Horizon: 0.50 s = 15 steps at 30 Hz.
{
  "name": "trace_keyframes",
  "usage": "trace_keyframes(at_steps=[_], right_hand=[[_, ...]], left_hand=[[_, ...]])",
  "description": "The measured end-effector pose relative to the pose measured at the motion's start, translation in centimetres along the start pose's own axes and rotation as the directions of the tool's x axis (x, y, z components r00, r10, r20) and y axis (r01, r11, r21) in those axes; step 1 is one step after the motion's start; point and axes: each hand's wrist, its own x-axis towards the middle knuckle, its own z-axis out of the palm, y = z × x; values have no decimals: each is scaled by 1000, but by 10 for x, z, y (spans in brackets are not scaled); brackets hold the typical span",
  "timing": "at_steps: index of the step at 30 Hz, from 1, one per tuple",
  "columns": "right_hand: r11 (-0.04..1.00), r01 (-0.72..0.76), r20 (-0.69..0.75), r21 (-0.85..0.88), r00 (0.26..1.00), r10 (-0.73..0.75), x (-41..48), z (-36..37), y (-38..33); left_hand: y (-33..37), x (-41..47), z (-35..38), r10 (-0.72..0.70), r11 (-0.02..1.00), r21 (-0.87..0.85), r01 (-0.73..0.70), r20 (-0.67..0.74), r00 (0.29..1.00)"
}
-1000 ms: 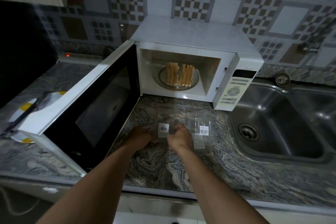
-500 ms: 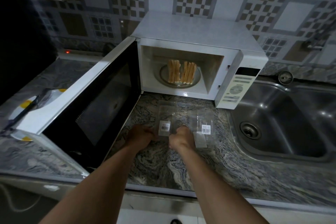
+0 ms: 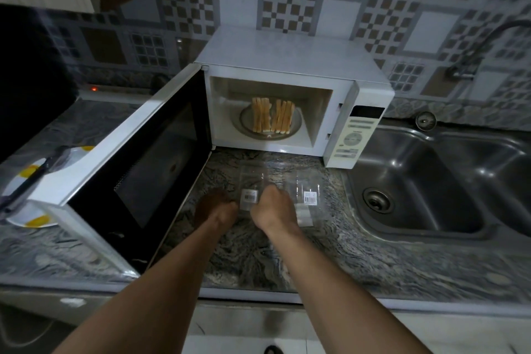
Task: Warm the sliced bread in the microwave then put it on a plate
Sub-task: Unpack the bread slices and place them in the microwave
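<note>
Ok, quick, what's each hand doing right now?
Left hand: curled at the edge of the clear plastic pack; grip cannot be told.
Right hand: fingers curled on that pack, holding it.

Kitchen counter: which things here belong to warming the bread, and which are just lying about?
For the job: sliced bread, microwave, plate.
Lying about: clear plastic packs, sink, tap.
</note>
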Motion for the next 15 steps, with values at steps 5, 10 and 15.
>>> trace_keyframes(at_steps=[5,10,15], right_hand=[[987,125,-161,-96,977,-140,-10,-36,0],[986,122,-272,-114,951,-149,2,-64,28],[998,-17,-166,-65,986,6,17,-68,68]], left_hand=[[25,-16,2,226,970,-62,-234,-122,967],[72,-32,10,450,893,58,-446,-127,884],[103,-49,38,363,931,63,-361,-22,932]])
